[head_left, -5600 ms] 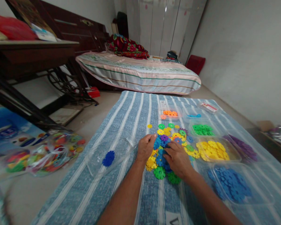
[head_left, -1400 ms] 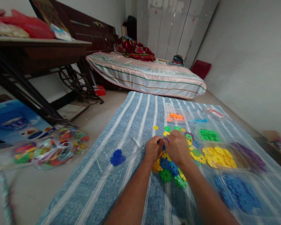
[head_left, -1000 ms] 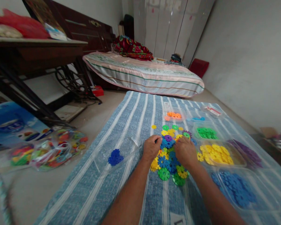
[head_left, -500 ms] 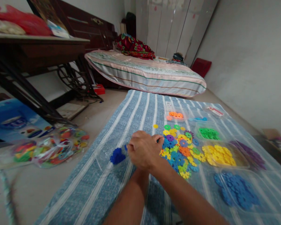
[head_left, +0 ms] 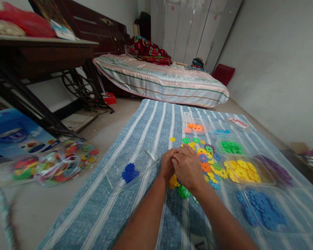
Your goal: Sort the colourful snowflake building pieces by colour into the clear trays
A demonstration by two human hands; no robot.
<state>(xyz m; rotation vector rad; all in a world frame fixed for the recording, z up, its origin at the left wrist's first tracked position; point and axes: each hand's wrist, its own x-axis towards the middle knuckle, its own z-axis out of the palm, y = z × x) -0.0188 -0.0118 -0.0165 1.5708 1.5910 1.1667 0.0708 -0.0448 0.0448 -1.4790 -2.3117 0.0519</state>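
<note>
My left hand (head_left: 167, 164) and my right hand (head_left: 187, 166) are together over a pile of mixed flower-shaped plastic discs (head_left: 206, 166). Curled fingers show on both hands, with the right partly covering the left; whatever they hold is hidden. Loose yellow and green discs peek out below my wrists, such as a green disc (head_left: 183, 191). To the left, a clear plastic tray (head_left: 112, 173) holds a small heap of dark blue discs (head_left: 130, 173).
On the right stand clear containers of yellow discs (head_left: 242, 171), green discs (head_left: 231, 147), blue discs (head_left: 266, 210), purple discs (head_left: 276, 169) and orange discs (head_left: 195, 126). Striped cloth (head_left: 94, 208) covers the surface. Bags of colourful pieces (head_left: 59, 165) lie on the floor at left.
My right hand has drawn back from beside the clear tray at left to the disc pile. My crossed arms have come apart, and both hands now meet over the pile.
</note>
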